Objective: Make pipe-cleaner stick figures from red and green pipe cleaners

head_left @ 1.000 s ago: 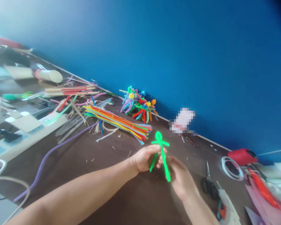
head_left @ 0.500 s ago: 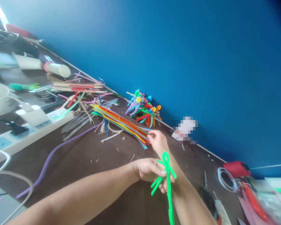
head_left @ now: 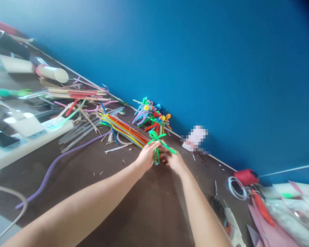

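My left hand is closed on a green pipe cleaner bent into a looped, branching shape. Its loop and several arms stick out above and below my fingers. Close beside it, my right hand has curled fingers at the right end of the tied bundle of coloured pipe cleaners. What these fingers grip is hidden behind the green strands. The bundle lies on the dark table, with orange, yellow, red and blue stems showing.
Twisted pipe-cleaner figures stand by the blue wall. A power strip, wooden sticks and a long purple stem lie to the left. Scissors, a tape ring and a red roll are at the right.
My left hand has carried the green pipe-cleaner shape forward and up to the bundle's right end, beside my right hand. The whole view has shifted slightly.
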{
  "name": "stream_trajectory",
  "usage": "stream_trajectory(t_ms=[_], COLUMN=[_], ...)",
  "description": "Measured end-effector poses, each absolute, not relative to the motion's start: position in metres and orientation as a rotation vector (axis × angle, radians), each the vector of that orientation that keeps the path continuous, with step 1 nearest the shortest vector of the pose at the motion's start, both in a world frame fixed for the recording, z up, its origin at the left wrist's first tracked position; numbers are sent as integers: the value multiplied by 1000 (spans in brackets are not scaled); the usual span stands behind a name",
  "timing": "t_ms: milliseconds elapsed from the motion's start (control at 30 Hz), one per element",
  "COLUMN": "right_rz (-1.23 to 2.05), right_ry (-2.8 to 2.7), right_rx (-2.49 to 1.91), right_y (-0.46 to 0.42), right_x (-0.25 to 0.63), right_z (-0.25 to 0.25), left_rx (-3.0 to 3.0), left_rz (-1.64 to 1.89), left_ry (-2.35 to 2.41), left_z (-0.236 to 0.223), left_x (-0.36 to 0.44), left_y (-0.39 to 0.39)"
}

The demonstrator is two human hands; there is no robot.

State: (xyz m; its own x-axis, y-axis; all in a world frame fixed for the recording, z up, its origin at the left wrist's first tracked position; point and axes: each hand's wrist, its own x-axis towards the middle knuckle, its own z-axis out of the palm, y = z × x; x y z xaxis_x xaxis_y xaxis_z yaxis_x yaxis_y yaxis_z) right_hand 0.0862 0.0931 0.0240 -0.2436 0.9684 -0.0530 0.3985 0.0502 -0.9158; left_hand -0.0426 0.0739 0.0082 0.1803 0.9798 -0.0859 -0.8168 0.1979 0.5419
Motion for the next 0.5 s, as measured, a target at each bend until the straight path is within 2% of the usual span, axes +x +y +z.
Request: stream_trajectory(t_ms=[100,233,367,500], right_rz=[1064,993,1079,770], right_ry=[-1758,-1690,-1130,-790], right_rx=[-1481,-1611,-1536,-1346], right_y=[82,57,29,9], right_x=[108,158,223,277], right_z=[25,38,65,108], left_rx=[419,419,428,431], left_rz=[1433,1415,1380,1378], left_ry=[599,600,626,644], left_z=[4,4,6,8], left_x=[-40,-40,-41,-39], left_y=[75,75,74,71])
